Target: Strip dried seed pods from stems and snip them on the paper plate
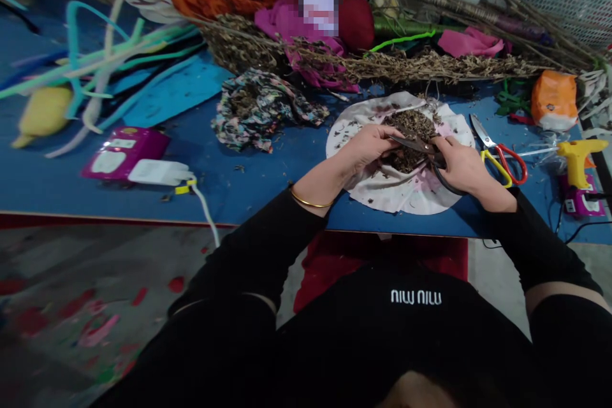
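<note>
A round white cloth lies on the blue table with a heap of dried, crumbled plant bits in its middle. Over the heap, my right hand grips a pair of dark-handled scissors, their blades pointing left. My left hand is closed in a pinch by the blade tips; whatever sits between its fingers is too small to make out. Just right of the cloth rests a second pair of scissors with red and yellow handles.
Dried plant stalks stretch along the back. A patterned cloth holding plant bits lies left of the white one. Farther left are a purple box and foam-like strips. A yellow glue gun stands at the right.
</note>
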`<state>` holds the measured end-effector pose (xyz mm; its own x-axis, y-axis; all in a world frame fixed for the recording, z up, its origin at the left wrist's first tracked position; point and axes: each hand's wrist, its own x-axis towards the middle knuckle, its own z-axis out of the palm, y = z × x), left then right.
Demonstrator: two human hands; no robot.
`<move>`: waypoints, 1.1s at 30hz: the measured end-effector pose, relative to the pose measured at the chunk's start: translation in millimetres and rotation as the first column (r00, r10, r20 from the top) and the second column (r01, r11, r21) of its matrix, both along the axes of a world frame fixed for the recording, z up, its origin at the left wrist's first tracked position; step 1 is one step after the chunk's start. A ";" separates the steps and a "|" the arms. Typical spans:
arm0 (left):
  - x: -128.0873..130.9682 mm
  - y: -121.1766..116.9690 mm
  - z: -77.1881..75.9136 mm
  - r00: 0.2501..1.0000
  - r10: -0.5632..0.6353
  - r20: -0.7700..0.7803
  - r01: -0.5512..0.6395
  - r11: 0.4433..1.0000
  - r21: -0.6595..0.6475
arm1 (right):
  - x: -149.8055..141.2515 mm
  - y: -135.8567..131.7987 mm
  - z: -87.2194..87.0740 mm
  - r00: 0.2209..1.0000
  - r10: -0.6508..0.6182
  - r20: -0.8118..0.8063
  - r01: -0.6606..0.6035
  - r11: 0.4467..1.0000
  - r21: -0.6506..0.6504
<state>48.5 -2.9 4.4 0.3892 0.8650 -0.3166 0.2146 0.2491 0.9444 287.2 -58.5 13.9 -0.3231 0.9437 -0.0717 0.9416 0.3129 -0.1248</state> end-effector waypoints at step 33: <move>-2.2 2.2 -1.8 0.998 0.040 -0.045 -0.040 0.999 -0.001 | -1.8 -0.2 -4.7 0.998 -0.051 0.020 0.051 0.999 -0.010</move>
